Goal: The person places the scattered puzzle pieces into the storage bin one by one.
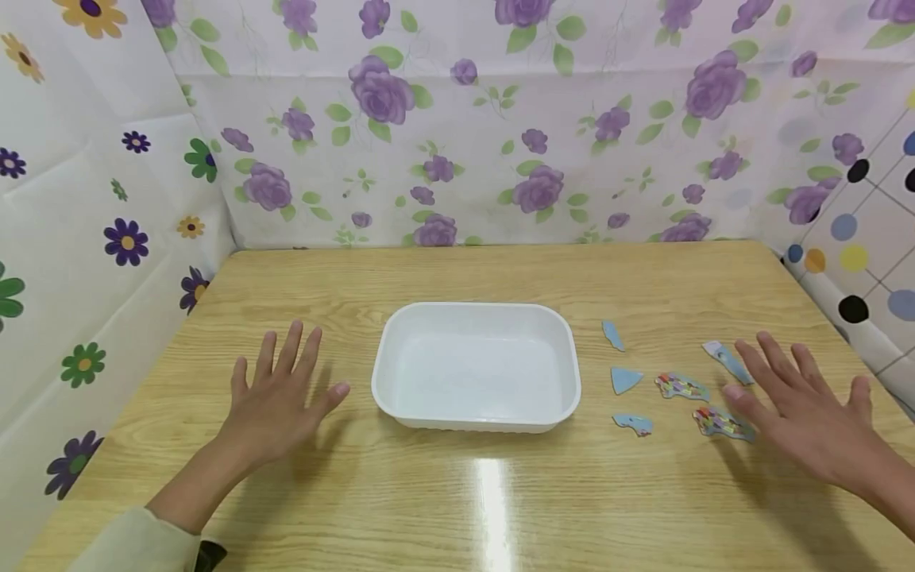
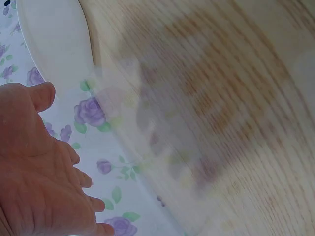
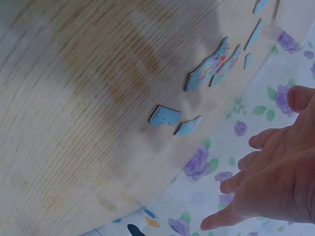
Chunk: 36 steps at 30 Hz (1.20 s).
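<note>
Right hand (image 1: 801, 409), fingers spread and holding nothing, hovers just right of the pieces (image 1: 722, 423); left hand (image 1: 275, 401), also released, lies beyond the tray (image 1: 386, 361).

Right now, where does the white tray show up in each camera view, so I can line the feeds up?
Head: the white tray sits mid-table, between the left hand and the puzzle pieces.
Left wrist: its pale rim fills the top left corner, above the left hand.
Right wrist: not in view; only puzzle pieces and the right hand.
Shared landmark: the wooden table.
</note>
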Each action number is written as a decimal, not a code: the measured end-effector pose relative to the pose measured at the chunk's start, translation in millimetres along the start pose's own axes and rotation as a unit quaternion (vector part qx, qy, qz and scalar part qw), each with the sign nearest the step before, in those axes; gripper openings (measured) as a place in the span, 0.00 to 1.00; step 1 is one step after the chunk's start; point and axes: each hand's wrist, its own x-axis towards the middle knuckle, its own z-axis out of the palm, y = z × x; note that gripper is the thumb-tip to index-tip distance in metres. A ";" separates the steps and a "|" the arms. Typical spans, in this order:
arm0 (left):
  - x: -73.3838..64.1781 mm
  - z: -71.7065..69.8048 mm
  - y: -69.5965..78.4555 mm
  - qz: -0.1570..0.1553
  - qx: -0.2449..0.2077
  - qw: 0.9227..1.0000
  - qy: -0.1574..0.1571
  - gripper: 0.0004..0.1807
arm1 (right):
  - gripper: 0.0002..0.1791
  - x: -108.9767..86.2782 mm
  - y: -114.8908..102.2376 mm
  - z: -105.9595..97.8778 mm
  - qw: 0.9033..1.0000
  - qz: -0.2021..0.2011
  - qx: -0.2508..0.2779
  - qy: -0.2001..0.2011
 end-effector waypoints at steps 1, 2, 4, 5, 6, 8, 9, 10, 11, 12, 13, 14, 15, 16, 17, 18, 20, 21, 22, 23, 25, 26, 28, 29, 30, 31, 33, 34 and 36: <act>-0.3 0.0 0.0 0.000 -0.001 1.000 0.001 0.47 | 0.40 0.3 0.5 0.1 1.000 0.000 -0.001 -0.001; -0.5 -0.1 0.0 0.000 -0.002 1.000 0.002 0.47 | 0.40 0.5 1.4 0.1 1.000 0.001 0.000 0.000; -0.8 -0.2 0.0 0.000 -0.001 1.000 0.002 0.47 | 0.41 1.0 3.5 0.1 1.000 0.001 -0.001 0.004; -1.0 -0.5 0.1 0.000 -0.002 1.000 0.002 0.47 | 0.41 1.3 4.7 0.1 1.000 0.002 -0.003 0.006; -1.2 -0.8 0.2 0.001 -0.002 1.000 0.003 0.47 | 0.41 1.5 5.8 0.2 1.000 0.003 -0.003 0.008; -1.7 -1.1 0.3 0.000 -0.001 1.000 0.003 0.47 | 0.41 1.8 7.3 0.2 1.000 0.005 -0.005 0.011; -2.0 -1.3 0.4 0.000 -0.002 1.000 0.003 0.47 | 0.41 1.9 7.7 0.4 1.000 0.006 -0.006 0.011; -2.2 -1.4 0.4 0.000 -0.003 1.000 0.003 0.47 | 0.41 2.1 7.7 0.4 1.000 0.007 -0.006 0.011; -2.7 -1.7 0.6 0.000 -0.005 1.000 0.003 0.47 | 0.41 2.2 7.6 0.3 1.000 0.008 -0.005 0.009; -3.0 -1.6 0.5 -0.001 -0.007 1.000 0.002 0.47 | 0.41 2.2 7.3 0.0 1.000 0.009 -0.005 0.008; -3.2 -1.4 0.5 -0.001 -0.009 1.000 0.002 0.48 | 0.42 2.3 6.9 -0.3 1.000 0.009 -0.005 0.007; -3.5 -1.5 0.7 -0.001 -0.011 1.000 0.003 0.47 | 0.42 2.4 6.5 -0.9 1.000 0.010 -0.005 0.005; -3.7 -1.4 0.6 -0.002 -0.011 1.000 0.002 0.47 | 0.41 2.6 6.2 -1.9 1.000 0.009 -0.005 0.003; -3.9 -1.0 0.6 -0.002 -0.011 1.000 0.002 0.47 | 0.41 2.8 5.9 -3.0 1.000 0.009 -0.006 0.001; -4.2 -1.0 0.7 -0.002 -0.013 1.000 0.002 0.47 | 0.41 3.1 5.9 -4.1 1.000 0.009 -0.007 0.000; -4.6 -0.8 0.7 -0.002 -0.013 1.000 0.003 0.47 | 0.41 3.3 5.8 -5.0 1.000 0.009 -0.009 -0.001; -5.0 -0.1 0.8 -0.001 -0.012 1.000 0.004 0.47 | 0.41 3.9 6.1 -6.9 1.000 0.010 -0.014 0.000; -5.3 0.2 0.7 -0.001 -0.012 1.000 0.004 0.47 | 0.41 4.1 6.2 -7.6 1.000 0.010 -0.017 0.000; -5.5 0.3 0.8 0.000 -0.013 1.000 0.005 0.47 | 0.42 4.1 6.4 -7.9 1.000 0.011 -0.018 0.001; -5.7 0.4 0.8 0.001 -0.014 1.000 0.005 0.47 | 0.42 4.3 6.8 -8.1 1.000 0.011 -0.020 0.003; -6.0 0.6 0.9 0.000 -0.015 1.000 0.002 0.47 | 0.42 4.6 8.0 -8.6 1.000 0.012 -0.022 0.002; -6.2 0.5 1.1 -0.001 -0.015 1.000 0.001 0.47 | 0.42 4.8 8.6 -8.7 1.000 0.011 -0.021 0.001; -6.7 0.3 1.6 -0.002 -0.015 1.000 -0.002 0.47 | 0.42 5.4 10.1 -9.0 1.000 0.011 -0.019 -0.001; -7.0 0.4 1.9 -0.002 -0.015 1.000 -0.002 0.48 | 0.42 5.8 10.9 -9.2 1.000 0.011 -0.019 -0.002; -7.2 0.7 2.1 -0.002 -0.015 1.000 -0.002 0.48 | 0.42 6.1 11.6 -9.5 1.000 0.012 -0.018 -0.003; -7.5 1.0 2.5 -0.002 -0.014 1.000 -0.002 0.48 | 0.43 6.5 12.1 -9.8 1.000 0.013 -0.018 -0.004; -8.4 1.7 3.1 -0.001 -0.014 1.000 -0.001 0.48 | 0.43 7.6 13.4 -10.4 1.000 0.015 -0.019 -0.004; -8.7 2.2 3.2 0.000 -0.015 1.000 -0.001 0.48 | 0.43 8.3 14.2 -10.6 1.000 0.016 -0.020 -0.004; -9.4 2.9 3.5 0.002 -0.015 1.000 0.002 0.48 | 0.44 9.8 16.0 -11.1 1.000 0.019 -0.023 -0.003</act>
